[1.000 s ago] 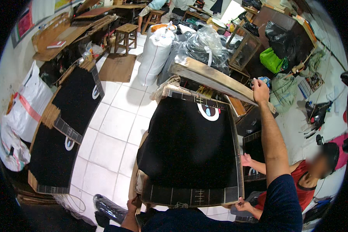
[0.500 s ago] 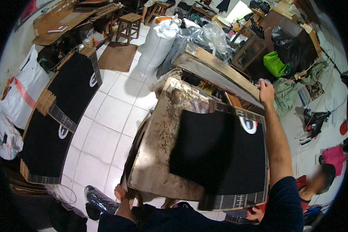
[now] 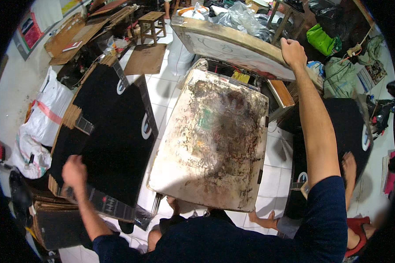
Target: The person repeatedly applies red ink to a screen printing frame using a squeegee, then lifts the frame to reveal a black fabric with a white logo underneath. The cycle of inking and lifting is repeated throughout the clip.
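My right hand (image 3: 293, 53) is closed on the top edge of a raised wooden-edged printing frame (image 3: 232, 42). The frame tilts over the far side of a stained, paint-spotted platen table (image 3: 206, 144), whose worn top is bare. At the left, my left hand (image 3: 74, 172), slightly blurred, grips the near-left edge of a board covered with black cloth (image 3: 114, 162). That board has a white oval print and a dark patterned strip, and it overlaps a stack of similar cloth-covered boards (image 3: 94, 87). The fingertips of my left hand are hidden.
On the right, a co-worker's hand (image 3: 349, 164) touches another black cloth-covered board (image 3: 333, 127). White sacks (image 3: 44, 109) stand by the left wall. A wooden stool (image 3: 152, 26), plastic bags (image 3: 239, 19) and a green bag (image 3: 321, 38) are at the back. Tiles show between the stacks.
The black cloth-covered board has left the platen and one now shows at the right with the co-worker. My left hand has moved left with another board; my right hand keeps holding the frame up.
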Demonstrator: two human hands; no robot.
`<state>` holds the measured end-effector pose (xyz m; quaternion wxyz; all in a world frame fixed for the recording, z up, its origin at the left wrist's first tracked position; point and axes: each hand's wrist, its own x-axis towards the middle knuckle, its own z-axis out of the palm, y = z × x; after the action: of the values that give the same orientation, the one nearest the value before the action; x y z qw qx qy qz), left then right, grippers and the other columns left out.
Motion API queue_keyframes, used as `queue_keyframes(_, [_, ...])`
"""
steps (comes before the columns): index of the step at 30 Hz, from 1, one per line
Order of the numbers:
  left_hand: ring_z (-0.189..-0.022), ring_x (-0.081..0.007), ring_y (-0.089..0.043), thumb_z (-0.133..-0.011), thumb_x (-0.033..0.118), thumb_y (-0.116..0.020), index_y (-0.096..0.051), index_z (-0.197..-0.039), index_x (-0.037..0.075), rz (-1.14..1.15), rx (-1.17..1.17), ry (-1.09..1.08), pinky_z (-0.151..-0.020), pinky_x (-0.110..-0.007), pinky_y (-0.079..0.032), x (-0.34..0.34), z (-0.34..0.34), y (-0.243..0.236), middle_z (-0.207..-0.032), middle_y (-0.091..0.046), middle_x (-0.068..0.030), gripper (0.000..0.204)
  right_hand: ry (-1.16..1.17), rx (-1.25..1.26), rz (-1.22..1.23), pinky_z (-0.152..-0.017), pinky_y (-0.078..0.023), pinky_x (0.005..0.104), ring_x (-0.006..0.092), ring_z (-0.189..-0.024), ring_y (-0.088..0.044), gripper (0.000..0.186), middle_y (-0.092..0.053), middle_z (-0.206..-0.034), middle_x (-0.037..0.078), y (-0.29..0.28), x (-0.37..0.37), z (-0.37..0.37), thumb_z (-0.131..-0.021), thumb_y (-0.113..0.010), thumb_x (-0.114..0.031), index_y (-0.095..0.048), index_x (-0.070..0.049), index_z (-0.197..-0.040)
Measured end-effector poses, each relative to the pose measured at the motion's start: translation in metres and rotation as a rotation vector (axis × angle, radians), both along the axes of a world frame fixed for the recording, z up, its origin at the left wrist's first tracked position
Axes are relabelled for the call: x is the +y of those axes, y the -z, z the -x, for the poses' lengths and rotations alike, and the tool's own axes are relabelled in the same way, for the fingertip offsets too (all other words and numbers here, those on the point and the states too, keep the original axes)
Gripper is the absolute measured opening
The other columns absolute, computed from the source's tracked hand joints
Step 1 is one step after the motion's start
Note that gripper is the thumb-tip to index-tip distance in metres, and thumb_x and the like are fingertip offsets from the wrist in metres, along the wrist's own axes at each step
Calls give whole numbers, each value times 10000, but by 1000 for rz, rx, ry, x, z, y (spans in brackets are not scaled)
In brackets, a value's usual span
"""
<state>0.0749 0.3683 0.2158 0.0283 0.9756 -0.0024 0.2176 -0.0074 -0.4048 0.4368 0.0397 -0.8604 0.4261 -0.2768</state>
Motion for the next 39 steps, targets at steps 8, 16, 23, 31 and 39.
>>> queue_keyframes(8, [-959,-155,-612,-1040,285,-658,-697,-1155,-63,400,-92,-133,-887,-293,-472,282,137,-255,-1058,-731,-81,368,-47,-6,0,-1069,-485,501,396,-1250,-641,612,-688,-1309,216,-26,-34,-27,-921,-486,-543,-725,-98,-1267])
queue_keyframes(16, [-722,-96,-452,-988,279,-715,-661,-786,29,696,-136,-107,-672,-289,-415,268,97,-64,-745,-553,58,326,-60,15,3,-1068,-481,524,405,-1266,-629,654,-662,-1355,223,-24,-47,-32,-931,-474,-558,-686,-76,-1320])
queue_keyframes(23, [-658,-110,-435,-983,317,-721,-635,-772,-41,773,181,162,-572,-336,-389,74,16,105,-673,-538,12,424,11,-4,-3,-1069,-492,494,378,-1237,-652,562,-698,-1312,171,-4,-13,-9,-914,-508,-583,-744,-213,-1265])
queue_keyframes(31, [-859,-280,-717,-823,369,-863,-690,-1060,-108,766,660,245,-822,-390,-552,-105,1,209,-944,-753,-216,560,43,16,-14,-1050,-505,500,381,-1188,-674,534,-720,-1249,177,26,8,11,-904,-507,-564,-759,-220,-1225])
queue_keyframes(39, [-918,-342,-735,-762,430,-898,-658,-1095,-62,524,908,438,-851,-427,-562,-143,46,210,-1009,-751,-228,640,0,-157,83,-931,-555,504,432,-1009,-707,411,-742,-1019,237,23,21,14,-865,-581,-431,-808,-109,-983])
